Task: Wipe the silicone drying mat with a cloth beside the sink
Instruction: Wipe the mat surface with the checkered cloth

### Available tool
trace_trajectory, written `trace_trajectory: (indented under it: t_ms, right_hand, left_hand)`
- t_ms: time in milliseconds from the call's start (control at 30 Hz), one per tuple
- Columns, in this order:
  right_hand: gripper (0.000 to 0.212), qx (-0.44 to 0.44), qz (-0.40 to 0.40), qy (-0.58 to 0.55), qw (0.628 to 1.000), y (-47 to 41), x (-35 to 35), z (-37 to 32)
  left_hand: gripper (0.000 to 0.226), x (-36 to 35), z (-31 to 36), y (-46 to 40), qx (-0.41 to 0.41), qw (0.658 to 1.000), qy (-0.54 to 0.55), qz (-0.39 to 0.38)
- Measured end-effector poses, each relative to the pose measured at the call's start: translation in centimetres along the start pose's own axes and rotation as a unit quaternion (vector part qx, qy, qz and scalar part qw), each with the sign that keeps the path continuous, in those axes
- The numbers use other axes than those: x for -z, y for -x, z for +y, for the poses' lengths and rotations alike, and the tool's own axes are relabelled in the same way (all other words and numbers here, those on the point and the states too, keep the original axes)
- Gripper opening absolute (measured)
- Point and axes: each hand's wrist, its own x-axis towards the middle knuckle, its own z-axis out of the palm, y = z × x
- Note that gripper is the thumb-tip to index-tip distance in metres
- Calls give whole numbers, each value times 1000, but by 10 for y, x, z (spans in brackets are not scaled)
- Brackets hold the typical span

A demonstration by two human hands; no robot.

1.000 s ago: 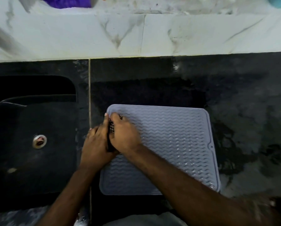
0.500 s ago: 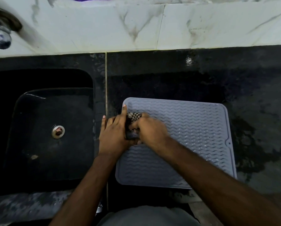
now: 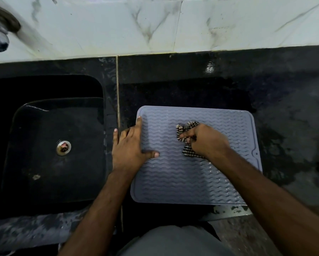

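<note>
Hands first: right hand (image 3: 205, 140) curling round a crumpled striped cloth (image 3: 186, 139), pressing it onto the middle of the mat; left hand (image 3: 130, 147) lying flat, fingers straight, pinning the left edge. Grey silicone drying mat (image 3: 192, 182), wavy-ridged, rounded corners, lying on the speckled black desk (image 3: 293, 108), just beside the dark sink (image 3: 49, 126) showing its metal drain (image 3: 63, 147).
</note>
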Motion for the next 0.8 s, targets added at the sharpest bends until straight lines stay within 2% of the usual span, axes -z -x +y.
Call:
trace_trajectory:
  t_ms: [100,200,433,567,633,733,800]
  right_hand:
    - [35,-3,43,2,999,6,-7,9]
    - [40,31,79,31,996,14,-17,7]
    - [48,112,212,159,958,32,-56,15]
    - [81,102,174,116,973,31,-55,22]
    - [88,89,141,94,981,28,-45,21]
    - [60,118,153,109,975,23,-33,19]
    - [46,127,164,121,971,22,-29,30]
  left_hand:
    - [131,-1,5,1,4,1000,-11,8]
    - [127,-1,15,1,-14,999,-51,10]
    - [113,-26,56,8,-140,989,1,-38]
    - [113,-43,77,7,-136,989,26,-48]
    - [120,-44,80,4,-108,992,45,-41]
    - [126,-46,90,1,-79,995,24,-54]
    - [127,-50,101,1,-76,996,-22,-30]
